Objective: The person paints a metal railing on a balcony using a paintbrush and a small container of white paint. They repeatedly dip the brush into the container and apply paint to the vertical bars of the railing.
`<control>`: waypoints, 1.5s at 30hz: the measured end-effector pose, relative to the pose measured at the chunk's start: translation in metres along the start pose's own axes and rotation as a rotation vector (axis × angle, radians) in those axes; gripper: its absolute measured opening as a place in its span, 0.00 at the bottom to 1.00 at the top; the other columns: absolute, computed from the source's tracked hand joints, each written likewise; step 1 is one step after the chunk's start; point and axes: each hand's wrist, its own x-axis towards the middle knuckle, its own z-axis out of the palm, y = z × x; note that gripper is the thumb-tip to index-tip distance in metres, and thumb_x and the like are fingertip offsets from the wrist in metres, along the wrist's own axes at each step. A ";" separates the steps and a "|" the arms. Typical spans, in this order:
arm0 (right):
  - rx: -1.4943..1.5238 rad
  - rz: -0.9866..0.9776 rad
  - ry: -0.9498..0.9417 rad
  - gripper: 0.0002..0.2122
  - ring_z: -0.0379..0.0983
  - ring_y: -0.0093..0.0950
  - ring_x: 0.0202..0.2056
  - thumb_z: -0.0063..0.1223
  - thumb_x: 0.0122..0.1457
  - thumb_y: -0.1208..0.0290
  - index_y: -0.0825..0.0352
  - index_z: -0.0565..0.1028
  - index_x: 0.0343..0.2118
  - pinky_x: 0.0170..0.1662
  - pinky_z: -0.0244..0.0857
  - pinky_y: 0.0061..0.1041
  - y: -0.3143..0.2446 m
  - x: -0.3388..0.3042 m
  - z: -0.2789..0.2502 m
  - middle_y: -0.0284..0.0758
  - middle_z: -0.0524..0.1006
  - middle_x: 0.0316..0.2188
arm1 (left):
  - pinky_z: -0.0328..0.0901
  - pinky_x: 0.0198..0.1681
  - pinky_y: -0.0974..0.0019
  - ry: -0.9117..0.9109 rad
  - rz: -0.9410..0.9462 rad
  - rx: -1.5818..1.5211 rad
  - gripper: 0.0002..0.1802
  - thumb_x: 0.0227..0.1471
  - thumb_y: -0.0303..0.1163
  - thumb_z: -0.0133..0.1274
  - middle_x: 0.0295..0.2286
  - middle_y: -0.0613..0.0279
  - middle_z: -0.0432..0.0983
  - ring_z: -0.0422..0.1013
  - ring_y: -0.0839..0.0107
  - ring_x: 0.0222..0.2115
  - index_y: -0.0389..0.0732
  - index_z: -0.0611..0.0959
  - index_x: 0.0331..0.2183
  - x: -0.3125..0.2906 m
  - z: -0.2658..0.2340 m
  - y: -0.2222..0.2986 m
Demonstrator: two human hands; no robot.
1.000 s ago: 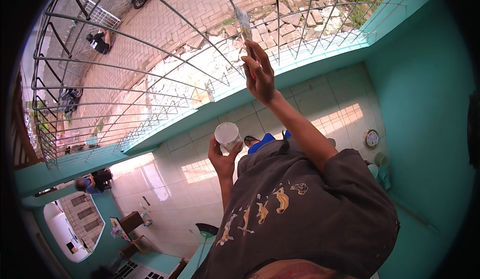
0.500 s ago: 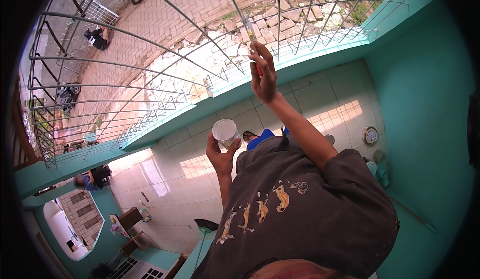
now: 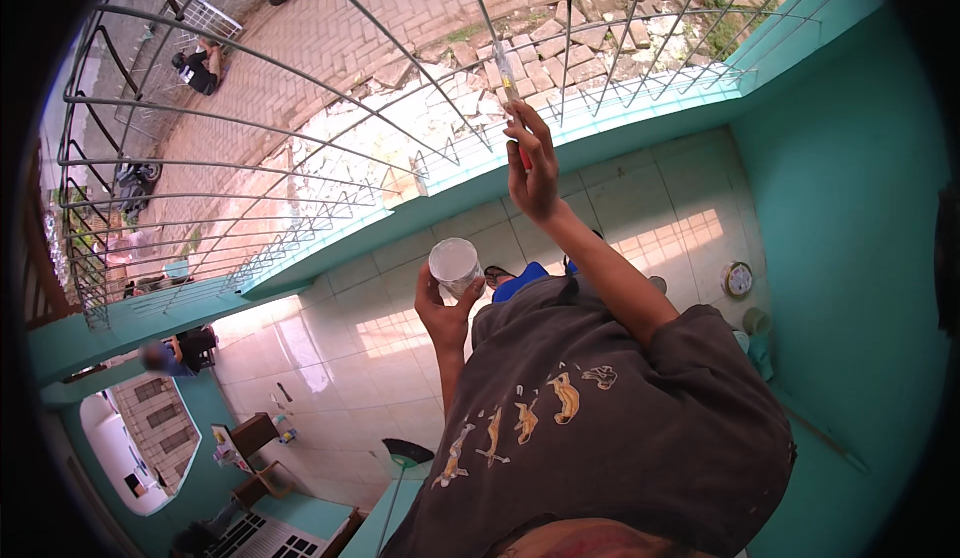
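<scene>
My right hand [image 3: 536,176] is raised with its fingers closed around a paintbrush [image 3: 509,86] with a red handle. The bristle end points away from me and lies against, or just in front of, a thin metal bar of the window grille [image 3: 485,13]; contact is hard to make out. Lower down, my left hand [image 3: 443,320] grips a white plastic tub [image 3: 458,280] from its side. The tub is upright, and pale paint-like contents show through its open top.
A turquoise ledge [image 3: 600,143] runs below the grille. On the tiled floor stand a round tin [image 3: 737,279] and a broom [image 3: 408,452]. A turquoise wall [image 3: 850,228] rises at the right. People sit outside [image 3: 200,70] and at the left [image 3: 172,358].
My right hand and the paintbrush have come slightly down and toward me along the bar. My left hand keeps holding the tub in nearly the same place. The view has shifted a little.
</scene>
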 end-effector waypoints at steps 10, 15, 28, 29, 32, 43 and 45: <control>0.195 0.049 -0.316 0.11 0.79 0.35 0.46 0.51 0.60 0.85 0.68 0.74 0.44 0.43 0.75 0.27 0.034 0.061 -0.072 0.44 0.78 0.49 | 0.63 0.55 0.58 0.013 0.004 -0.010 0.37 0.36 0.28 0.74 0.43 0.55 0.78 0.72 0.62 0.47 0.36 0.76 0.50 -0.001 -0.004 0.003; 0.066 -0.084 -0.413 0.13 0.78 0.35 0.47 0.52 0.59 0.85 0.64 0.74 0.45 0.42 0.76 0.27 0.034 0.102 -0.091 0.39 0.78 0.49 | 0.61 0.57 0.59 -0.029 -0.013 -0.002 0.36 0.38 0.25 0.72 0.45 0.54 0.75 0.70 0.63 0.50 0.34 0.74 0.50 -0.004 -0.004 0.001; 0.063 -0.127 -0.444 0.09 0.78 0.37 0.47 0.47 0.62 0.85 0.70 0.73 0.44 0.47 0.75 0.32 0.024 0.119 -0.098 0.47 0.77 0.49 | 0.63 0.54 0.58 0.023 0.033 0.020 0.37 0.35 0.28 0.74 0.43 0.56 0.78 0.72 0.62 0.47 0.37 0.76 0.49 -0.002 -0.003 0.003; 0.115 -0.147 -0.409 0.09 0.78 0.38 0.46 0.46 0.63 0.85 0.71 0.72 0.44 0.48 0.75 0.32 0.022 0.120 -0.101 0.49 0.76 0.49 | 0.63 0.54 0.58 0.025 0.030 0.015 0.37 0.35 0.28 0.74 0.43 0.56 0.78 0.72 0.62 0.47 0.37 0.76 0.49 -0.001 -0.004 0.002; 0.243 -0.156 -0.322 0.10 0.80 0.37 0.44 0.49 0.59 0.86 0.69 0.73 0.43 0.42 0.78 0.30 0.003 0.134 -0.091 0.46 0.78 0.46 | 0.62 0.56 0.58 0.013 -0.013 0.007 0.38 0.36 0.28 0.73 0.45 0.54 0.76 0.71 0.62 0.49 0.35 0.74 0.51 0.000 -0.007 0.005; 0.281 -0.234 -0.186 0.12 0.80 0.37 0.44 0.49 0.59 0.87 0.67 0.73 0.44 0.41 0.78 0.27 -0.015 0.158 -0.081 0.45 0.78 0.47 | 0.63 0.55 0.58 -0.002 -0.010 -0.006 0.38 0.37 0.26 0.72 0.45 0.55 0.76 0.71 0.63 0.48 0.35 0.74 0.51 0.001 -0.010 0.009; 0.255 -0.190 -0.271 0.12 0.80 0.37 0.44 0.49 0.59 0.87 0.67 0.72 0.44 0.41 0.78 0.27 -0.016 0.159 -0.080 0.45 0.78 0.47 | 0.67 0.50 0.60 0.018 0.033 -0.017 0.36 0.37 0.27 0.73 0.42 0.56 0.77 0.73 0.64 0.45 0.36 0.75 0.49 0.001 -0.008 0.003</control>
